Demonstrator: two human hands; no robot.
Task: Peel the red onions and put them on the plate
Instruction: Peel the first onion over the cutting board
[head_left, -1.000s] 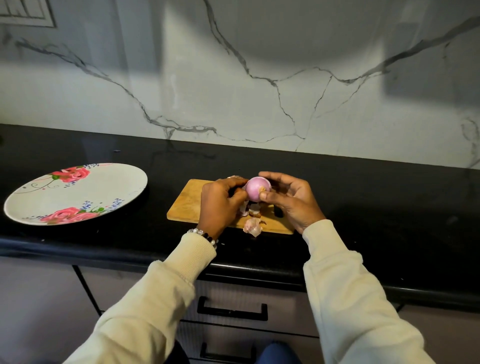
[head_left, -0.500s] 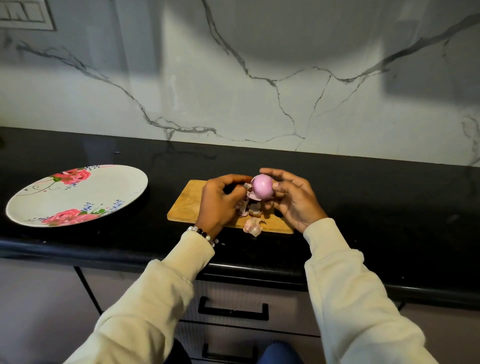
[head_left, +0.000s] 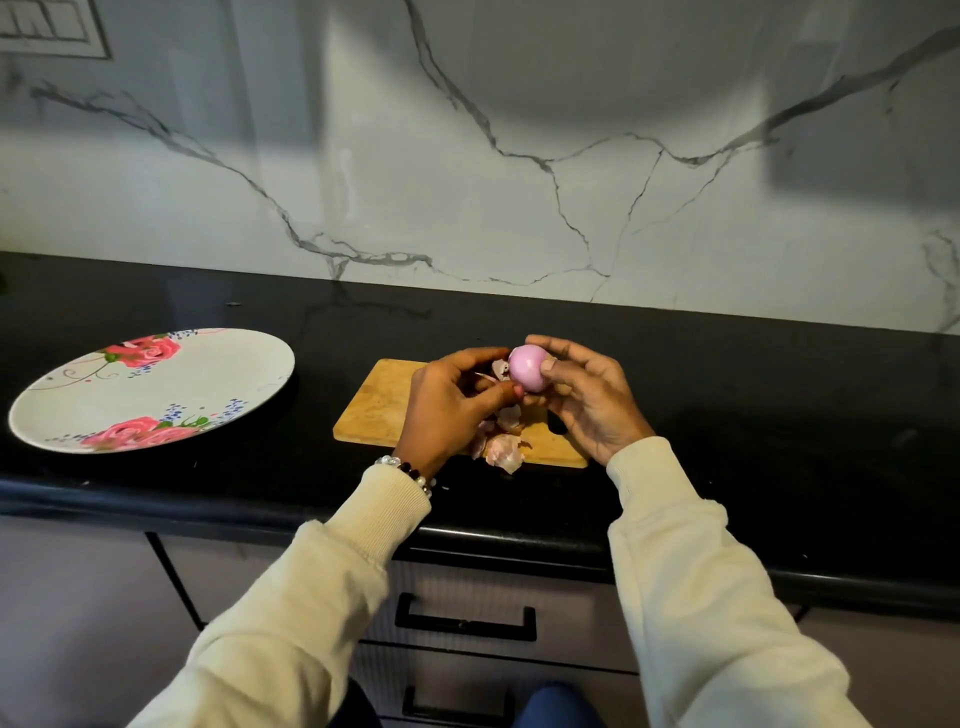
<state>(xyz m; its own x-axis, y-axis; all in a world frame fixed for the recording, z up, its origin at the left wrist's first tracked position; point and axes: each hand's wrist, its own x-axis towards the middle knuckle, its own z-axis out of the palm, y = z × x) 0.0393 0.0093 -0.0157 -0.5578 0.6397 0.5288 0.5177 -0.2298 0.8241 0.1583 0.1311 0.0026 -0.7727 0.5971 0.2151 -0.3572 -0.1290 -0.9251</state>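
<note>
A person in cream sleeves is standing at a black countertop (head_left: 727, 395), seen from a camera on their head looking down at both hands. The right hand (head_left: 587, 400) is holding a red onion (head_left: 527, 368) just above a wooden cutting board (head_left: 387, 400), with the fingers curling over its top and far side and the thumb pressing against its near side. The onion is looking smooth, glossy and pink, with most of its dry skin already off. The left hand (head_left: 447, 402) is sitting just beside the onion, its thumb and fingertips pressing together at the onion's lower left edge, pinching what appears to be a flap of loose skin (head_left: 500, 370) that is curling away from the bulb. A beaded bracelet (head_left: 410, 473) is showing at the left wrist.

Papery pink and white peelings (head_left: 503, 447) are lying in a small heap on the near edge of the board, below the hands, with one piece hanging over onto the countertop.

Well to the left of the board, a white plate (head_left: 218, 384) painted with pink roses is resting on the countertop, with nothing lying on it. A white marble wall with grey veins is rising behind the counter, and drawers with black handles (head_left: 465, 618) are showing below its front edge.
</note>
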